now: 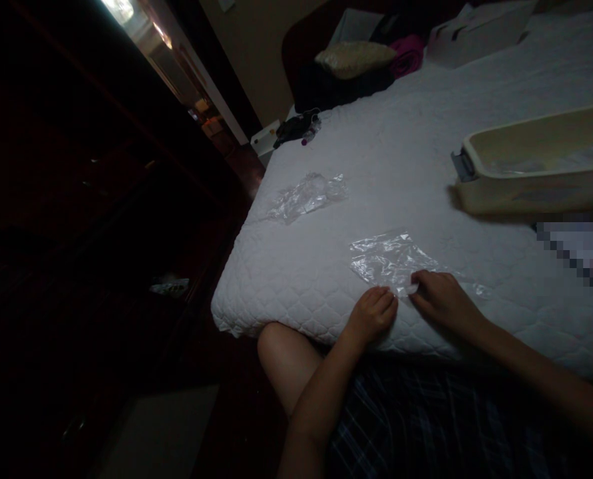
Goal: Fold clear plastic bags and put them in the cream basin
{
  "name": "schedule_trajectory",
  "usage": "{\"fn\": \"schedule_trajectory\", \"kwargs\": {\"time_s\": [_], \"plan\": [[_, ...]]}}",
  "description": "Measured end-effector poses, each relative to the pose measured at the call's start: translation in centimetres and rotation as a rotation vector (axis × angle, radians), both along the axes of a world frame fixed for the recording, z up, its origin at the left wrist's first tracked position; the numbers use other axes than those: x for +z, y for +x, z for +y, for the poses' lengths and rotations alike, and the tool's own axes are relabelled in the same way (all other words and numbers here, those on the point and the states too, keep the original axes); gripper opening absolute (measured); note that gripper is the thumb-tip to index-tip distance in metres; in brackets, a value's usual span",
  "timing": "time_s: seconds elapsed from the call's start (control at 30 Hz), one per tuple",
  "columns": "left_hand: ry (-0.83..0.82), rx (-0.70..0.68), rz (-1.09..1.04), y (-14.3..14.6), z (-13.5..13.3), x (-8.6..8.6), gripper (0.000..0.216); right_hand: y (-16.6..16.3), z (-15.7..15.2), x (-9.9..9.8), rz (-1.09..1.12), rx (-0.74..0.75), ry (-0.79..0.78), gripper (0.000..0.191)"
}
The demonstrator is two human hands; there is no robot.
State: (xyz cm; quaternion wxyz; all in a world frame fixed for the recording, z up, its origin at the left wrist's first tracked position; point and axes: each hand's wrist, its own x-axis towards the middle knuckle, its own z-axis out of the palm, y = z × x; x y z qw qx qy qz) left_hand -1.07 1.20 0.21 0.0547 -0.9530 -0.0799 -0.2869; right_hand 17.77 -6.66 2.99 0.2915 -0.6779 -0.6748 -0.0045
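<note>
clear plastic bag (pixel 386 256) lay spread on quilted bed (pixel 391 159) | right hand (pixel 440 296) pinched its near edge | left hand (pixel 375 311) rested alongside, grip unclear | bed's support probably kept limp plastic steady

There were two hands: one left hand (pixel 375 313) and one right hand (pixel 438 294). On the one bed (pixel 400 146) lay two crinkled pieces of clear plastic, a near piece (pixel 383 258) at the fingers and a far piece (pixel 309 197) apart from it. One cream bin (pixel 490 193) showed a single grey latch (pixel 463 166); how many bits of plastic (pixel 588 157) it held could not be told. White boxes numbered two, one large box (pixel 480 41) and one small box (pixel 265 142). There was one beige cushion (pixel 355 58), one pink roll (pixel 406 56), one bent knee (pixel 282 347) and one packet (pixel 170 286).
</note>
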Motion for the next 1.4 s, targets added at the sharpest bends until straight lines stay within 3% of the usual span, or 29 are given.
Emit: {"fn": "schedule_trajectory", "kwargs": {"time_s": [0.2,0.37,0.53,0.73,0.87,1.2,1.4], "plan": [[-0.024,0.024,0.141,0.0,0.0,-0.2,0.019,-0.4,0.1,-0.2,0.018,-0.079,0.024,0.023],[-0.011,0.006,0.064,0.1,0.1,-0.1,0.019,-1.0,0.4,0.4,0.011,-0.113,0.054,0.018],[0.015,-0.01,-0.028,0.2,0.1,0.1,0.021,-1.4,0.8,0.7,-0.144,-0.083,0.012,0.016],[0.012,0.002,0.065,0.1,0.2,-0.5,0.019,-1.6,1.0,0.5,-0.268,0.007,0.002,0.02],[0.022,0.004,0.122,0.1,0.2,-0.4,0.022,-1.3,1.0,0.7,-0.225,0.04,0.017,0.023],[0.034,0.046,0.023,-0.1,0.3,-0.6,0.022,3.9,-1.9,1.7,-0.076,-0.018,0.112,0.025],[0.092,0.03,0.073,0.1,-0.5,-0.2,0.029,7.1,-4.7,0.4,-0.086,-0.02,0.111,0.024]]}}
